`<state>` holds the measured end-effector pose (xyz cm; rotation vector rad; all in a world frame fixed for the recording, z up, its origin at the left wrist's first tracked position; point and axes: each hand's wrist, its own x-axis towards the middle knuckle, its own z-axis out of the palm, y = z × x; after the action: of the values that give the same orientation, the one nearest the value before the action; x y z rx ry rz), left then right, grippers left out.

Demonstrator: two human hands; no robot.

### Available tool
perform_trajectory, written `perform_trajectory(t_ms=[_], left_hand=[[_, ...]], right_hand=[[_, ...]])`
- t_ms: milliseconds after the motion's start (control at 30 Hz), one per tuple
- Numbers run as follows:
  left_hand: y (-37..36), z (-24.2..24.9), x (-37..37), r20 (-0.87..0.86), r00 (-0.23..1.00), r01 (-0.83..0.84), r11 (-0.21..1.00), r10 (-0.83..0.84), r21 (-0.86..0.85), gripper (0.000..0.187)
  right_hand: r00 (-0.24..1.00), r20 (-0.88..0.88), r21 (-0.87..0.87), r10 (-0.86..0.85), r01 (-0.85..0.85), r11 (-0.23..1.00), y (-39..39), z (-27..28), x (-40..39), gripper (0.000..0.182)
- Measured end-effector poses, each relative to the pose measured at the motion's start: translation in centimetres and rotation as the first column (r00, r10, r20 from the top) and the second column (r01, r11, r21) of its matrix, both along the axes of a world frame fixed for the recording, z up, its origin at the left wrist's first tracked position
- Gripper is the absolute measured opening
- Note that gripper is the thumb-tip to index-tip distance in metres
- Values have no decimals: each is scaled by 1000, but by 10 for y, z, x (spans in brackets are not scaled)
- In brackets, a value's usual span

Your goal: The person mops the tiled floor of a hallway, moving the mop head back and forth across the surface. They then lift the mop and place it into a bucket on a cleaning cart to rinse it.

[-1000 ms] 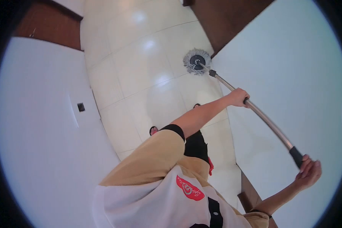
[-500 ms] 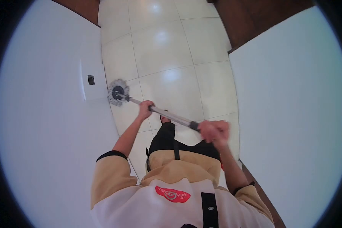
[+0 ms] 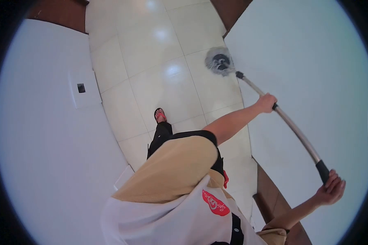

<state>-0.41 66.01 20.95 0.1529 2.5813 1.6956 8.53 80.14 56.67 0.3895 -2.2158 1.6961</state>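
The mop (image 3: pixel 274 110) has a long silvery metal pole with a black grip at its upper end and a black collar near the bottom, where it meets a round head (image 3: pixel 219 61) of grey-white strings around a dark hub. The head rests on the glossy cream-tiled floor (image 3: pixel 159 73), right against the foot of the pale wall (image 3: pixel 315 61) that runs along the pole's far side, and the pole slopes up from there along that wall toward the person. The left hand (image 3: pixel 267 102) is closed around the pole a short way up from the collar, arm stretched out. The right hand (image 3: pixel 330 190) is wrapped around the black grip at the top end, fingers curled over it. One foot in a red sandal (image 3: pixel 160 115) stands on the tiles well apart from the mop head, nearer the opposite white wall (image 3: pixel 41 122) with its small dark-centred plate (image 3: pixel 81 88). Half a second ago the mop head lay by that opposite wall, close to the plate, with both hands near the body; now it has swung across the floor to the other wall, and both arms are extended.
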Motion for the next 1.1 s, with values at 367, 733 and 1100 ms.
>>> perform_trajectory(t_ms=[367,733,1100], left_hand=[[-177,-57,228,105,879,-442,877,465,-191,26],[-273,-161,434,368,677,-385,733,637,-561,20],[136,26,49,140,990,42,996,-31,-74,11]], right_hand=[[780,203,-431,592,-472,769,-84,-89,-4,23],[463,410,-278,786,-758,591,-146,-261,137,10],[1000,10,-3,-3,3,1000,174,17,18,32]])
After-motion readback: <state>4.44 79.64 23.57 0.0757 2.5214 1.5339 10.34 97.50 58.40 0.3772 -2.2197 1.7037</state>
